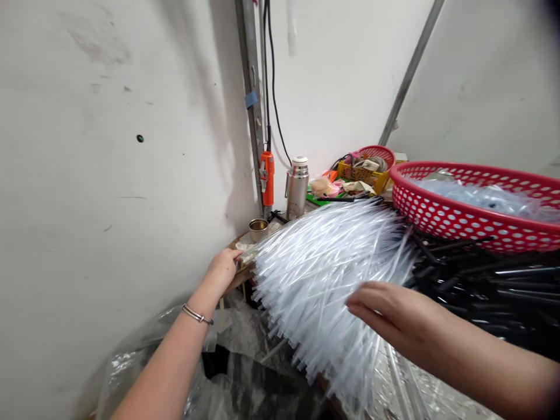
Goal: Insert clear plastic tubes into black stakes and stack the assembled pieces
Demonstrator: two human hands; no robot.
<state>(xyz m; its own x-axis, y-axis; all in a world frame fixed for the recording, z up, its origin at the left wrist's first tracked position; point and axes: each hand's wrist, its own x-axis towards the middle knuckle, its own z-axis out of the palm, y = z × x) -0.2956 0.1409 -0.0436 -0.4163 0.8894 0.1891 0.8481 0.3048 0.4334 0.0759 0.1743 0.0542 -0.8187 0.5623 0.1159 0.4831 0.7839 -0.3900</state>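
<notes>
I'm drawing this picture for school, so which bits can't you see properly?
All in the head view:
- Right hand: blurred, so whether its fingertips touch the clear tubes can't be told.
- Left hand: fingertips too small to tell what they hold.
- Red basket: its right end is cut off by the picture's edge.
- Metal cup: too small to tell what's inside.

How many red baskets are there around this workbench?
2. A large red basket stands at the right, with clear plastic in it; a smaller red basket is farther back, by the yellow basket. Others may be hidden.
</notes>
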